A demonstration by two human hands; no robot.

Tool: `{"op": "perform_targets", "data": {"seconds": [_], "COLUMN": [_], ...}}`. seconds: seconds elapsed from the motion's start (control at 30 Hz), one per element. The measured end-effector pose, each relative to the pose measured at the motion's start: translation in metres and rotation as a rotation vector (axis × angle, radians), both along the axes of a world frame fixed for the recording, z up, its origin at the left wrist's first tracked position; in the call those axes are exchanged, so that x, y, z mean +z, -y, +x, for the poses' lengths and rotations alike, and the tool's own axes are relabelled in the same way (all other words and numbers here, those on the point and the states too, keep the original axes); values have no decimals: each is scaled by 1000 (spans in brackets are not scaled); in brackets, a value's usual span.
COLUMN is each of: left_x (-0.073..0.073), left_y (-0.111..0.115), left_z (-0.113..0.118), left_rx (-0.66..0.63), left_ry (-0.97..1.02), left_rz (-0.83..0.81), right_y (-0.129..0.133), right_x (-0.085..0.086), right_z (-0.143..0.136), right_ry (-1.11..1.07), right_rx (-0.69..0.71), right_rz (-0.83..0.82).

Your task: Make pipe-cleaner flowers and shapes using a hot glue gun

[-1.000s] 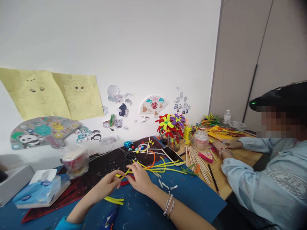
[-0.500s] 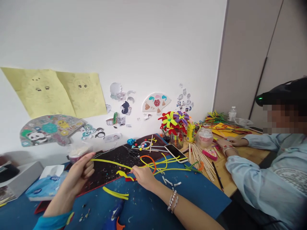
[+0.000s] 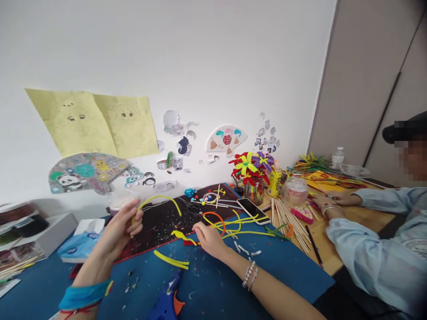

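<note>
My left hand (image 3: pixel 122 226) is closed on a yellow pipe cleaner (image 3: pixel 162 196), which arches up and to the right, its far end free above the dark mat. My right hand (image 3: pixel 209 239) has its fingers pressed together, apart from that free end; nothing shows in them. Just left of it lies a twisted yellow pipe-cleaner piece (image 3: pixel 179 234), beside a small red object. Short yellow pipe-cleaner lengths (image 3: pixel 171 260) rest on the blue mat (image 3: pixel 213 293). Below them is a blue glue gun (image 3: pixel 167 300) with an orange trigger.
Loose yellow pipe cleaners and a phone (image 3: pixel 252 210) lie to the right. Behind stand a jar of pipe-cleaner flowers (image 3: pixel 255 191) and a yellow can (image 3: pixel 274 183). Wooden sticks (image 3: pixel 287 226) fan out near a co-worker's sleeve (image 3: pixel 356 235). A tissue pack (image 3: pixel 80 242) sits left.
The yellow pipe cleaner was stretched between both hands; its right end has come out of my right hand and now curves upward. The view has shifted to the left.
</note>
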State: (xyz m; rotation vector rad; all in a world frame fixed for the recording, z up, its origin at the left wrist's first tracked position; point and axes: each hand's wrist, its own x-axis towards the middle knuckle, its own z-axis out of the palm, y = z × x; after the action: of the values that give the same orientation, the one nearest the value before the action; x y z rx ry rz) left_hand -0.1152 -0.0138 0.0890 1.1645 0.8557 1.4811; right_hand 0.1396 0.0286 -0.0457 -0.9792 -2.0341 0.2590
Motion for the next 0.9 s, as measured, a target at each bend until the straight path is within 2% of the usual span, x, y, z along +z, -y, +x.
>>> {"op": "perform_targets", "data": {"seconds": [0.1, 0.27, 0.4, 0.47, 0.53, 0.63, 0.7, 0.9], "left_x": [-11, -33, -46, -52, -57, -66, -71, -73], "left_y": [-2, -6, -4, -4, -7, -17, -26, -39], "left_z": [19, 45, 59, 62, 63, 59, 54, 46], "left_rx": [-45, -267, -252, -263, -183, 111, 221, 252], "left_ry": [-239, -742, -1132, -1242, -1313, -1195, -1035, -659], "left_rz": [14, -1, 80, 109, 87, 35, 25, -49], "right_y": [2, -3, -3, -1, 1, 3, 4, 7], "right_x": [0, -2, -2, -1, 0, 2, 3, 1], "right_z": [-1, -2, -3, -3, -3, -2, -2, -3], "right_ry": [1, -128, -179, -169, -169, -155, -102, 117], "right_rx": [26, 41, 38, 44, 61, 103, 154, 383], "right_rz": [4, 59, 93, 99, 103, 100, 110, 157]}}
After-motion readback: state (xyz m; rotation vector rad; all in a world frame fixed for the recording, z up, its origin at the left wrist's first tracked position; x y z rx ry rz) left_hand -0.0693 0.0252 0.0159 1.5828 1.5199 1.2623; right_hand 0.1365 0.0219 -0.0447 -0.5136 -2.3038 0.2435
